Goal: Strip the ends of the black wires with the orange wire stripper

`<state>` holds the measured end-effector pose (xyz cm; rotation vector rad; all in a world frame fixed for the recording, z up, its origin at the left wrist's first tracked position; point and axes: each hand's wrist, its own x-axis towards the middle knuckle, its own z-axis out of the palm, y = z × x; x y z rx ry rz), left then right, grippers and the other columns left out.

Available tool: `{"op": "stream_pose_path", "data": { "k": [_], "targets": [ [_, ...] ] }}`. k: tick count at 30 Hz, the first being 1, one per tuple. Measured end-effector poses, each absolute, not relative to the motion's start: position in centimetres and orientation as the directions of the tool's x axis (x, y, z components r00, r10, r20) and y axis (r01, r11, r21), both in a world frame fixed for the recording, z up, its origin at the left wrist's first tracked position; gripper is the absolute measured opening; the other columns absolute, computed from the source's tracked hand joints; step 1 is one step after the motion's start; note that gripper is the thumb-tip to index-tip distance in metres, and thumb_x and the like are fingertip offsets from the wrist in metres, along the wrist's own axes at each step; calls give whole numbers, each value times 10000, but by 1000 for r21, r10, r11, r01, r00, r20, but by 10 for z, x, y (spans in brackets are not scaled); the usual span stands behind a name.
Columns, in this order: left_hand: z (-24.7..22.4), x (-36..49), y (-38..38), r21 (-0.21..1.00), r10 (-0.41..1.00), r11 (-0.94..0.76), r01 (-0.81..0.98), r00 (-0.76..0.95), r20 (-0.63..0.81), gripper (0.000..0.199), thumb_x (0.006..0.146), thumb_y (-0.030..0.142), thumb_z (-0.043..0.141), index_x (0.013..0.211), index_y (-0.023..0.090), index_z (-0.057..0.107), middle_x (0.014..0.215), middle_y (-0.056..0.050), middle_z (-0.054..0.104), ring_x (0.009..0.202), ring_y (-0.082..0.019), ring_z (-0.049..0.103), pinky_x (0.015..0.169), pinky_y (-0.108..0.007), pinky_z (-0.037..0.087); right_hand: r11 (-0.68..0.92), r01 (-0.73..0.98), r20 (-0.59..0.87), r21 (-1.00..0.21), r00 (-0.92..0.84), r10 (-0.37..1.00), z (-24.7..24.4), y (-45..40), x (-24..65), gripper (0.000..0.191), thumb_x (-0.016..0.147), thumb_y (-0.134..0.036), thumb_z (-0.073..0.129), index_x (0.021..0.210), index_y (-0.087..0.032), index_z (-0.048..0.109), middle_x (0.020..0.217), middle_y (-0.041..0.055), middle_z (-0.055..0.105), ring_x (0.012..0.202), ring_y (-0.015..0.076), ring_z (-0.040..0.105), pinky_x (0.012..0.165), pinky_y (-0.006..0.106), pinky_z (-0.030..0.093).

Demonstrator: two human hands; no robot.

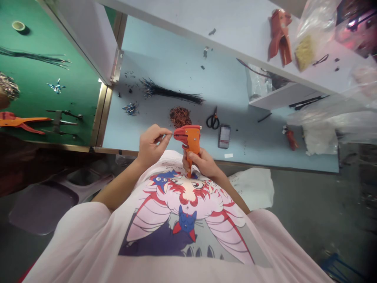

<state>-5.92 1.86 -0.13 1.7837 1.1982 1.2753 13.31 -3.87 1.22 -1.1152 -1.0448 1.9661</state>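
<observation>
Left fingers (157,135) pinch a wire (167,134) at the orange stripper (192,141); right fingers (196,158) clench it at the bench edge (118,151).

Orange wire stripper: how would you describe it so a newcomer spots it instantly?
From the blue bench, come to the printed shirt. Above it, the right hand grips the orange wire stripper. Unlike the orange tool on the green mat, it is held up, facing the left hand.

Wire stripper (193,143) is showing an orange body and red head; T-shirt (88,243) is showing pale pink with blue cats, red-white wings; bench (165,51) is showing pale blue; mat (73,90) is showing green.
</observation>
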Motion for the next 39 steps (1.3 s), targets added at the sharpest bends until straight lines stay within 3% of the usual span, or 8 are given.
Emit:
{"op": "stream_pose_path", "data": {
  "k": [6,13,15,17,20,22,28,39],
  "targets": [
    [-6,-57,16,864,930,-366,345,122,346,92,832,245,577,823,192,651,588,33,435,546,-89,403,555,-229,342,-538,-189,-440,-821,-392,808,9,-38,130,332,873,-470,509,712,-188,440,428,-85,391,318,59,349,340,196,323],
    [-13,-60,17,930,973,-204,305,-38,226,103,804,258,595,777,176,652,579,41,421,525,-73,370,535,-214,330,-430,-210,-339,-878,-360,869,-4,-30,143,454,777,-567,589,1009,-188,495,851,52,584,719,173,591,631,337,518],
    [-16,-62,17,957,984,-135,258,-77,160,109,795,264,597,765,172,649,570,46,416,506,-66,348,516,-209,318,-386,-74,-363,-920,-217,906,-21,-24,155,429,817,-560,530,1045,-201,476,857,44,579,729,172,586,633,330,506],
    [-19,-62,16,973,990,-88,214,-92,110,110,784,265,601,751,169,642,550,54,394,489,-61,324,498,-205,304,-351,216,-372,-911,-63,926,-47,-17,169,386,837,-527,505,1039,-200,471,819,28,582,688,157,568,613,301,482],
    [-20,-63,16,981,992,-55,188,-101,75,102,764,261,609,735,166,637,526,62,363,479,-58,306,480,-201,286,-294,710,-414,-640,3,910,-88,-12,185,354,858,-481,462,1040,-180,504,814,35,612,696,162,564,641,288,462],
    [-20,-63,16,983,993,-40,182,-106,60,99,755,258,613,735,165,637,526,61,372,482,-57,308,476,-198,280,-220,854,-444,-472,-15,896,-113,-11,189,358,844,-430,481,1082,-165,509,874,63,633,745,187,576,670,300,455],
    [-20,-64,17,988,993,16,153,-116,2,113,747,267,615,740,157,638,529,51,414,481,-56,326,464,-192,278,-43,934,-437,-354,-125,891,-158,-19,182,374,733,-246,586,1090,-141,555,1058,152,611,975,284,536,849,390,391],
    [-21,-62,15,990,996,23,141,-90,-10,81,739,246,622,720,168,636,518,51,414,477,-59,329,459,-193,278,203,912,-273,-356,-309,911,-196,32,193,473,661,-140,557,1130,-95,519,1260,186,490,1160,295,411,969,410,334]
  ]
}}
